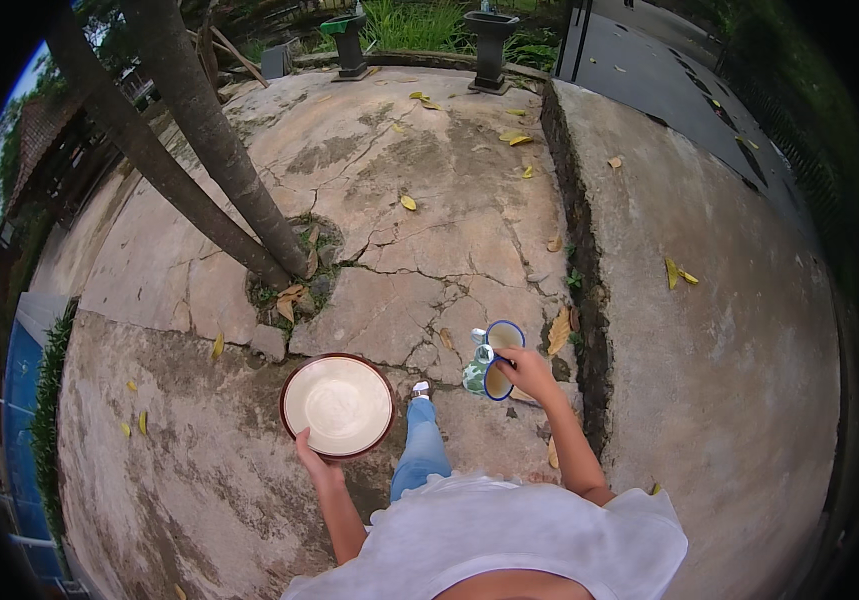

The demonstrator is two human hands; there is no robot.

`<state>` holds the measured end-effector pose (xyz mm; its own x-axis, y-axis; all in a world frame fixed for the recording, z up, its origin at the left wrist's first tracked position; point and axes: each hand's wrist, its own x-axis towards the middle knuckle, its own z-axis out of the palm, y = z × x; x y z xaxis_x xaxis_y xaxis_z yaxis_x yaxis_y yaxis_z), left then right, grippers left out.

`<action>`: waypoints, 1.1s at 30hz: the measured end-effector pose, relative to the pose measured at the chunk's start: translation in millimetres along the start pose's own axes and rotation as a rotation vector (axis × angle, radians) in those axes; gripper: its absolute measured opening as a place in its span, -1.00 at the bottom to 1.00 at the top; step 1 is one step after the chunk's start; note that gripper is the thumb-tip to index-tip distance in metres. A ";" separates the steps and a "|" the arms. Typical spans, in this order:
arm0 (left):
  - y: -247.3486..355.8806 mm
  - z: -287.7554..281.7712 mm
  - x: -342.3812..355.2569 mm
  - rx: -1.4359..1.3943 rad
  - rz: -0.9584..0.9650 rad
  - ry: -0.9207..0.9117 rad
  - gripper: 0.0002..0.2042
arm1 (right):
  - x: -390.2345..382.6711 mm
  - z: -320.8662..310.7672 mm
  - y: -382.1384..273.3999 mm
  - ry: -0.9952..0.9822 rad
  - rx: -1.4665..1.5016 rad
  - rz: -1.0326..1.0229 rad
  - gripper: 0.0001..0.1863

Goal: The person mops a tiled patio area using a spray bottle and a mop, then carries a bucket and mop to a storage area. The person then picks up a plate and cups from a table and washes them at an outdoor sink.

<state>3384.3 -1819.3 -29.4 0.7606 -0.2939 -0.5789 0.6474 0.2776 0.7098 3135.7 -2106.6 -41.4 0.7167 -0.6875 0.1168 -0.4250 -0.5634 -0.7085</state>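
My left hand (319,462) grips the near edge of a cream plate (337,405) with a brown rim. The plate faces up and shows nothing on it. To the right, my right hand (527,372) is closed on two enamel mugs (504,337) with blue rims, pale inside. They are held side by side, one farther out and one nearer me, their mouths turned up toward me. Green-and-white patterning shows on the outside of the nearer mug. My fingers are around the handles, partly hidden.
Cracked concrete (429,240) with scattered yellow leaves lies underfoot. A slim forked tree trunk (239,170) rises at left from a hole in the paving. Along the right runs a raised edge with a gap (577,230). Two dark pedestal planters (490,50) stand far ahead.
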 end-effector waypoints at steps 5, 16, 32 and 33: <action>33.8 133.0 110.3 0.075 -0.009 -0.007 -0.42 | 116.1 7.1 34.7 0.030 0.043 0.193 -0.75; 23.9 468.2 338.4 0.234 -0.167 -0.363 -0.46 | 330.0 -75.2 160.8 0.225 0.044 0.452 -0.78; -10.6 906.6 546.8 0.153 -0.152 -0.303 -0.47 | 827.6 -229.5 353.8 0.159 0.069 0.358 -0.75; -12.5 920.4 570.2 0.142 -0.143 -0.278 -0.46 | 861.3 -234.5 360.1 0.152 0.072 0.319 -0.75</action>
<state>3765.8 -2832.2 1.0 0.6080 -0.5643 -0.5585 0.7184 0.0915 0.6896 3470.3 -3009.0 -32.7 0.4611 -0.8871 -0.0197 -0.5705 -0.2794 -0.7723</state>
